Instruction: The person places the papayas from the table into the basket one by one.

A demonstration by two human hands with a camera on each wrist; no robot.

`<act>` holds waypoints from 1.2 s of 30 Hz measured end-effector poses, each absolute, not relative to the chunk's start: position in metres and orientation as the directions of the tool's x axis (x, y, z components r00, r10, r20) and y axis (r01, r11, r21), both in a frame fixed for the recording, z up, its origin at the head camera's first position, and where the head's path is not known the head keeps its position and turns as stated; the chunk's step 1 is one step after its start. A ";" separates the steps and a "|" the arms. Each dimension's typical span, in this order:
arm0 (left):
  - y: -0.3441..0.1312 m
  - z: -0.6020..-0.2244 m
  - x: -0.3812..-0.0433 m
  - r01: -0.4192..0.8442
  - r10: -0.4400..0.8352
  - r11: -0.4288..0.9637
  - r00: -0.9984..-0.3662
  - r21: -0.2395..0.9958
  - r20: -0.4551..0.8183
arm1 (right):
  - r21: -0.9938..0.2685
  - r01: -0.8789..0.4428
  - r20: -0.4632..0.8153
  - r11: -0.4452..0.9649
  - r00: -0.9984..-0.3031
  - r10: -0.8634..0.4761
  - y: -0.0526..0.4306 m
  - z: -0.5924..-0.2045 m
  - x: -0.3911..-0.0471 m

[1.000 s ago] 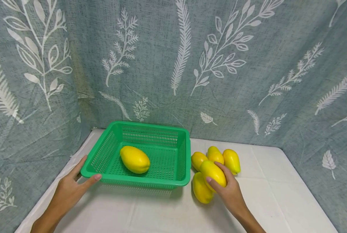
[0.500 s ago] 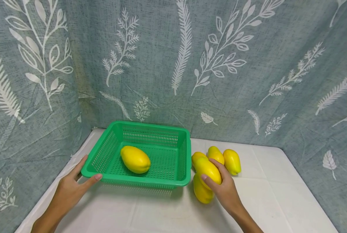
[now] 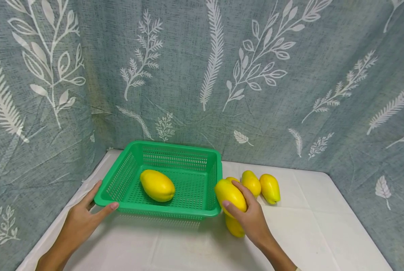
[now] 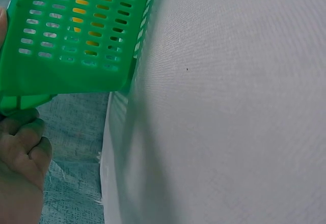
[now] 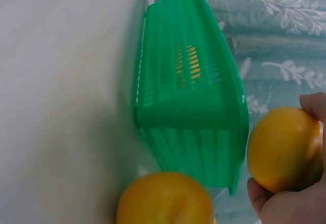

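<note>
My left hand (image 3: 78, 222) grips the front left corner of a green plastic basket (image 3: 161, 210), its thumb on the rim. The left wrist view shows its curled fingers (image 4: 30, 137) at the basket's edge. One yellow papaya (image 3: 157, 185) lies inside the basket. My right hand (image 3: 254, 220) holds another yellow papaya (image 3: 230, 195) at the basket's right rim, thumb on the near side. Under this held papaya, a further papaya (image 3: 235, 227) is partly hidden on the table.
On the white-covered table (image 3: 310, 226), two papayas, one left (image 3: 250, 183) and one right (image 3: 270, 188), lie behind my right hand. Another papaya (image 3: 233, 179) is mostly hidden beside the basket. A grey-green leaf-patterned curtain (image 3: 188, 75) stands around the table.
My right hand has carried its papaya leftward, from above the other papayas to the basket's right rim. My left hand and the basket have stayed in place.
</note>
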State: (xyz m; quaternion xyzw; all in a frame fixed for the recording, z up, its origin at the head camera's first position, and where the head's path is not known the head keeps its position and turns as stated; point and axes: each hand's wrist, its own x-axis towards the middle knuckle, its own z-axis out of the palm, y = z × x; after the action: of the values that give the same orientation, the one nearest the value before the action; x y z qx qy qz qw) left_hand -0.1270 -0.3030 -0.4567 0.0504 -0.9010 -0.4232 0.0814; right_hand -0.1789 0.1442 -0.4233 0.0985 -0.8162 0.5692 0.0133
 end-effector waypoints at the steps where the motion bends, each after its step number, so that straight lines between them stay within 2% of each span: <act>1: -0.303 -0.456 -0.127 -0.023 -0.160 0.637 -0.982 0.771 0.103 | -0.928 -0.180 0.137 0.327 -0.979 -0.151 0.142 -0.423 -0.179; 10: -0.304 -0.455 -0.127 -0.031 -0.161 0.634 -0.983 0.773 0.093 | -0.925 -0.218 0.173 0.311 -0.971 -0.166 0.127 -0.421 -0.182; 31: -0.303 -0.455 -0.127 -0.040 -0.155 0.621 -0.985 0.782 0.073 | -0.937 -0.198 0.137 0.286 -0.966 -0.220 0.105 -0.414 -0.184; 36: -0.303 -0.455 -0.127 -0.042 -0.162 0.633 -0.984 0.773 0.079 | -0.940 -0.227 0.158 0.256 -0.952 -0.263 0.104 -0.412 -0.183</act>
State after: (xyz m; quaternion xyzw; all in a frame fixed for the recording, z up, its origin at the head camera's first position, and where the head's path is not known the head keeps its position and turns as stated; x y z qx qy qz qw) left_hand -0.1273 -0.3026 -0.4550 0.0567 -0.9007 -0.4249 0.0705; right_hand -0.1835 0.1039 -0.4120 0.1544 -0.7923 0.5901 -0.0152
